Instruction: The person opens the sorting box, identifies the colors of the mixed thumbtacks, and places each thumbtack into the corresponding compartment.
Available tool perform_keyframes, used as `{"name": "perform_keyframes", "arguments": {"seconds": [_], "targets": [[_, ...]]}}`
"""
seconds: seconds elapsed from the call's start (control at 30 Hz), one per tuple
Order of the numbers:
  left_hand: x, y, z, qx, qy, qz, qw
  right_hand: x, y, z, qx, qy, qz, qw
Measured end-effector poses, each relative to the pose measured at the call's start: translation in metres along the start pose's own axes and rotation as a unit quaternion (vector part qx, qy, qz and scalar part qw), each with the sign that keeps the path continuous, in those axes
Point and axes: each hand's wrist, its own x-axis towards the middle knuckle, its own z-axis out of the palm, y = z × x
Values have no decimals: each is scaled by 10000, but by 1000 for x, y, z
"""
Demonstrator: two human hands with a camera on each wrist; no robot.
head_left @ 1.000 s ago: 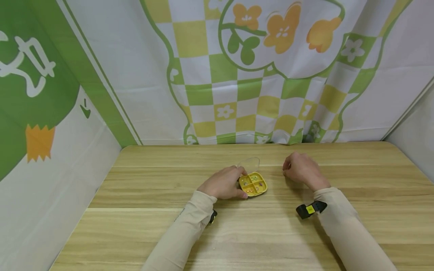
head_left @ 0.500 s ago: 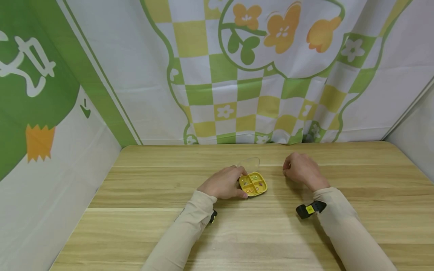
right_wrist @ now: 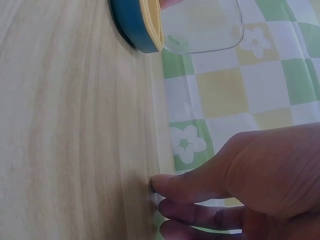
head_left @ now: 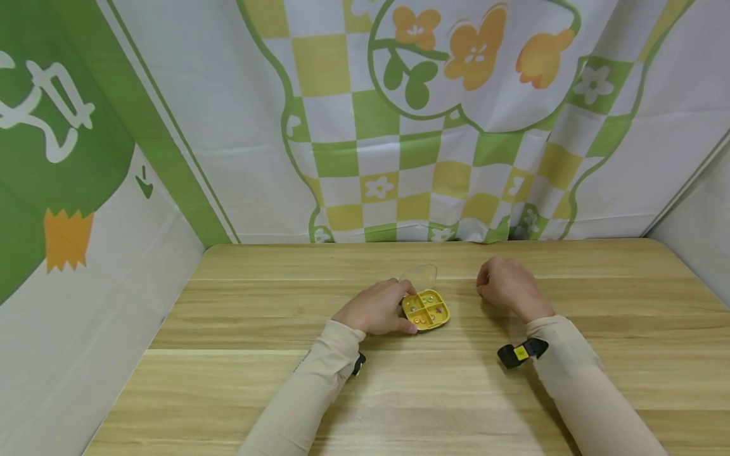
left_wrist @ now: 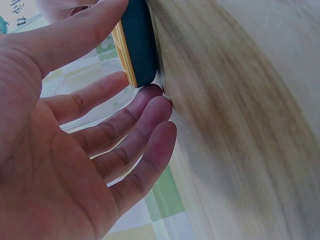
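My left hand [head_left: 375, 309] grips a small yellow pill case [head_left: 426, 308] on the wooden table, thumb at its near edge and index finger at the far one. Four compartments show inside, with small shiny coloured pieces in them. Its clear lid [head_left: 422, 276] stands raised at the back. In the left wrist view the case's dark teal base [left_wrist: 139, 42] shows, and the other fingers [left_wrist: 159, 142] extend loosely below it. To the right of the case, my right hand [head_left: 506, 288] rests with fingers loosely bent, thumb tip [right_wrist: 162, 184] at the table surface and nothing visible between them.
The wooden table [head_left: 256, 392] reaches back to a green, yellow and white checked cloth [head_left: 376, 152] hung behind it. A printed green cloth [head_left: 85, 158] covers the left side. A black wrist strap [head_left: 521, 353] sits on the right sleeve.
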Motion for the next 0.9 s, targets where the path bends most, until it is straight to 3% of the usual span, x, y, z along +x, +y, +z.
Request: {"name": "perform_keyframes", "arguments": {"seconds": [0.9], "targets": [[0, 0, 1, 6, -3, -9, 10000, -1, 0, 2, -32, 39, -7, 10000]]}}
